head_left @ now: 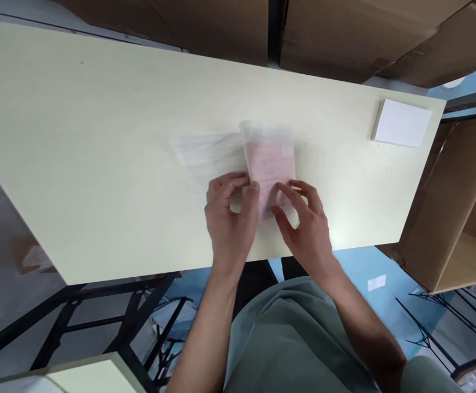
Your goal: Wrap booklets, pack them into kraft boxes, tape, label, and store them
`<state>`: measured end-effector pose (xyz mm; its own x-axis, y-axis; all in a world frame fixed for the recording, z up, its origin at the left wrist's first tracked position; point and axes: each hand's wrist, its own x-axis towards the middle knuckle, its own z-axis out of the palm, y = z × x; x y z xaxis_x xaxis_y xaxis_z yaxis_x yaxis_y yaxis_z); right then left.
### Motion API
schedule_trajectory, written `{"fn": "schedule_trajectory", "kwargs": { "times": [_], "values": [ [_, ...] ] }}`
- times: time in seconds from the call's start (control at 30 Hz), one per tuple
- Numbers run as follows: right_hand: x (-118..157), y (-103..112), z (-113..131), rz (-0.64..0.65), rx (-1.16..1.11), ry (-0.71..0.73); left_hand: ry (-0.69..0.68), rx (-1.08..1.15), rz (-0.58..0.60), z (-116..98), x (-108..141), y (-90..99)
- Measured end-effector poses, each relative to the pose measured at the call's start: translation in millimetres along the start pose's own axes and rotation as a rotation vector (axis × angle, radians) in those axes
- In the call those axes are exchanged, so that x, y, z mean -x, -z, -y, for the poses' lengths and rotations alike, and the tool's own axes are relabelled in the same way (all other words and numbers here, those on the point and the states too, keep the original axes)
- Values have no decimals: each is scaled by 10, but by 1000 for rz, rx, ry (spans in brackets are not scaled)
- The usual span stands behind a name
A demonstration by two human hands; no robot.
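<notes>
A flat pink item (269,164) lies near the middle of the table, wrapped in a thin translucent white sheet (265,131). To its left, part of a similar pale sheet (211,153) spreads flat on the tabletop. My left hand (233,210) has thumb and fingertips closed on the left edge of the wrapped pink item. On its lower right part rest the fingertips of my right hand (301,218), with thumb and fingers apart. What the item is cannot be made out through the sheet.
A stack of white cards or paper (404,123) sits at the right end of the pale table (99,164). Large cardboard boxes (221,27) line the back edge. An open cardboard box (446,202) stands beyond the right edge, and a black metal frame (94,322) is below left.
</notes>
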<state>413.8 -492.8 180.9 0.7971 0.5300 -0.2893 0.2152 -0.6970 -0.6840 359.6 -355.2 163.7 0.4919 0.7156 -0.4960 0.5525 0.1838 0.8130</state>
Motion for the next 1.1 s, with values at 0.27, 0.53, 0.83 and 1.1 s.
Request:
{"fn": "schedule_trajectory", "kwargs": {
  "times": [0.27,0.53,0.83,1.1],
  "values": [
    [-82,19,-87,-16,-46,-38,-19,-50,18,178,-9,-10],
    [-202,-9,-214,-73,-203,-233,-178,-326,-77,230,-13,43],
    [-45,-42,389,-181,-128,-128,-265,-292,64,255,-139,351],
    [-19,-454,718,-31,-126,-10,-264,-45,-11,147,-129,923]
  ]
}}
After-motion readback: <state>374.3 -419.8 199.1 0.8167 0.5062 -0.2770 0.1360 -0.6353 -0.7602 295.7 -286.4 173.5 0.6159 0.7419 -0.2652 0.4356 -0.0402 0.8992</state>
